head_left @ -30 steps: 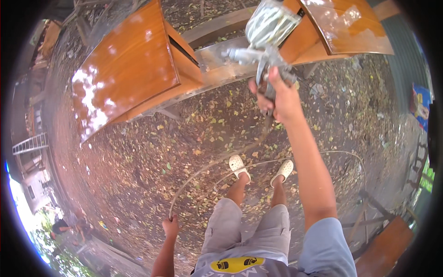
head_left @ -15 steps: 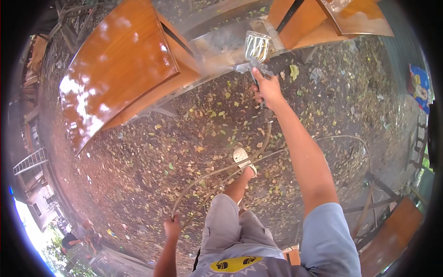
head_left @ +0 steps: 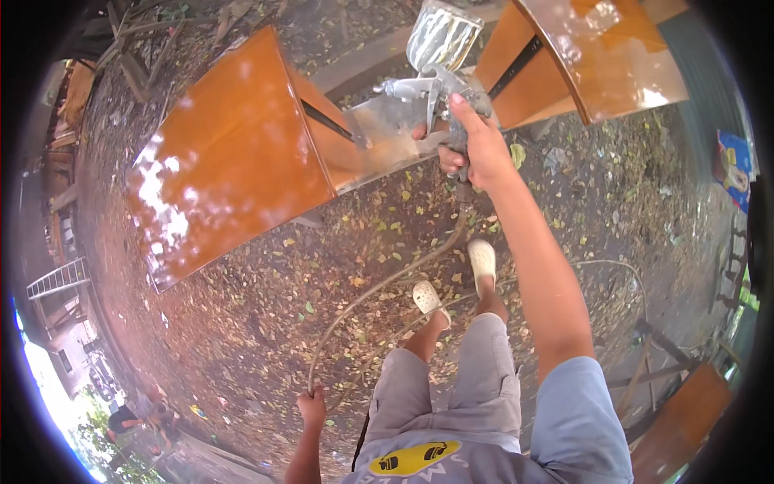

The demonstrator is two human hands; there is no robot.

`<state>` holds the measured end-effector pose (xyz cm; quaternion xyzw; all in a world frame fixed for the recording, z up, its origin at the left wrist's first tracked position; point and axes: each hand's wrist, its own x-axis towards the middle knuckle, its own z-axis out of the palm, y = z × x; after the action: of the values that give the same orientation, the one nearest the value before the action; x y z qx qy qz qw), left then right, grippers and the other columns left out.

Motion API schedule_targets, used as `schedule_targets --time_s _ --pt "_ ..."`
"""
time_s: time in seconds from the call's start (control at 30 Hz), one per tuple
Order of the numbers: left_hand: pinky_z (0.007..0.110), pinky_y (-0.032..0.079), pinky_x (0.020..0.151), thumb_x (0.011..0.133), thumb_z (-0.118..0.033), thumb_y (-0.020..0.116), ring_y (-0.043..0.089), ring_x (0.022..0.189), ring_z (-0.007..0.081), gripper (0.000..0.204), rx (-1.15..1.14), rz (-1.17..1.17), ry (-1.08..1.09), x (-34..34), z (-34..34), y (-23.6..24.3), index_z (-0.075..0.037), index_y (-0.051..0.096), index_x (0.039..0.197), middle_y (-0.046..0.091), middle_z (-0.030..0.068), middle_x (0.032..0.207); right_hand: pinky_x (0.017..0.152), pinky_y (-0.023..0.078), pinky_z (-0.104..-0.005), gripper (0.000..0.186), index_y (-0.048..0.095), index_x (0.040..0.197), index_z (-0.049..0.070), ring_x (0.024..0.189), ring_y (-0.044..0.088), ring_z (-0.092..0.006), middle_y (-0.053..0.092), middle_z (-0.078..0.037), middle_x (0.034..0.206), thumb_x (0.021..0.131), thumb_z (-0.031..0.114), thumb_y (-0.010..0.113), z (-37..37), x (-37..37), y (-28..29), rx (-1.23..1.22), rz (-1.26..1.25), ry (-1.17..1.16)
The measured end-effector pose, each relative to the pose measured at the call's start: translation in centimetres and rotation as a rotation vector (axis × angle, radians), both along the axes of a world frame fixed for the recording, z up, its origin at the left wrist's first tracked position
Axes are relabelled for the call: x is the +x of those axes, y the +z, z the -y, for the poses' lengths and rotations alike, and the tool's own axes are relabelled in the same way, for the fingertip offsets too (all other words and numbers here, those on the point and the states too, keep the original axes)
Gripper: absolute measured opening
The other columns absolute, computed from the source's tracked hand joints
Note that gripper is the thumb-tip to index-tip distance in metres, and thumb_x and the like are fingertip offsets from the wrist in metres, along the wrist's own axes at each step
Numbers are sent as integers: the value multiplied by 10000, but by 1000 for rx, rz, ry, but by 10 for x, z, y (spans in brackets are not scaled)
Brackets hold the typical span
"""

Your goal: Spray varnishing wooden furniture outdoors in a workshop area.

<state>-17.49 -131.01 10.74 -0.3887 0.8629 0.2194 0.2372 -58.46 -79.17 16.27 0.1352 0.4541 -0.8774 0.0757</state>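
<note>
My right hand [head_left: 476,141] grips a metal spray gun [head_left: 447,101] with a paint-streaked silver cup [head_left: 443,36] on top, its nozzle pointing left. Just left of it is a glossy orange-brown wooden piece [head_left: 226,153] with a dark slot in its side, on a long pale plank support [head_left: 383,121]. A similar wooden piece [head_left: 609,44] stands to the right. My left hand [head_left: 310,403], low at the bottom left, is closed around a thin hose [head_left: 343,315] that curves up toward the gun.
Dry leaves cover the dirt ground [head_left: 242,323], where a second loop of hose [head_left: 613,266] lies. A ladder [head_left: 56,278] is at the far left, people [head_left: 129,423] at the lower left, a wooden board [head_left: 685,419] at the lower right, a blue bag [head_left: 730,165] at the right.
My right hand has carried the spray gun slightly up and left compared with half a second ago. My feet have shifted, both showing now. My left hand still holds the hose.
</note>
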Motion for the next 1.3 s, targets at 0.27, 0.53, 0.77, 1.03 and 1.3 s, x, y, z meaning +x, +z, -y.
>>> schedule_targets --time_s 0.27,0.53,0.77,1.03,1.3 --pt "405 431 519 923 -329 664 561 521 210 414 -128 67 80 26 -62 36 42 646 740 594 105 574 409 308 -291 400 525 1073 61 413 336 -85 513 -37 665 1000 455 529 -19 -58 4 -14 238 151" --pt "458 449 567 924 -379 636 613 564 324 466 -77 175 210 23 -162 50 59 655 769 602 182 589 389 311 -319 408 497 1006 41 402 361 -101 497 -35 633 962 430 609 -24 -104 -101 165 452 130" --pt "507 484 629 900 -394 626 645 671 415 446 -191 184 157 43 -170 76 36 662 788 634 245 686 399 308 -297 382 594 1240 86 444 375 -111 479 3 634 977 364 580 40 -117 -200 543 496 156" --pt "499 528 681 858 -420 627 663 716 394 351 -69 33 355 103 -133 86 -78 704 836 679 176 735 374 315 -278 508 652 972 28 423 404 -122 507 -47 588 921 533 639 36 29 -97 783 355 -150" --pt "511 527 717 839 -385 642 676 793 373 299 42 -185 388 213 -5 51 -97 720 853 698 181 832 693 527 -423 374 665 1003 -79 831 628 -272 682 -204 970 877 261 754 203 201 119 892 -25 -477"
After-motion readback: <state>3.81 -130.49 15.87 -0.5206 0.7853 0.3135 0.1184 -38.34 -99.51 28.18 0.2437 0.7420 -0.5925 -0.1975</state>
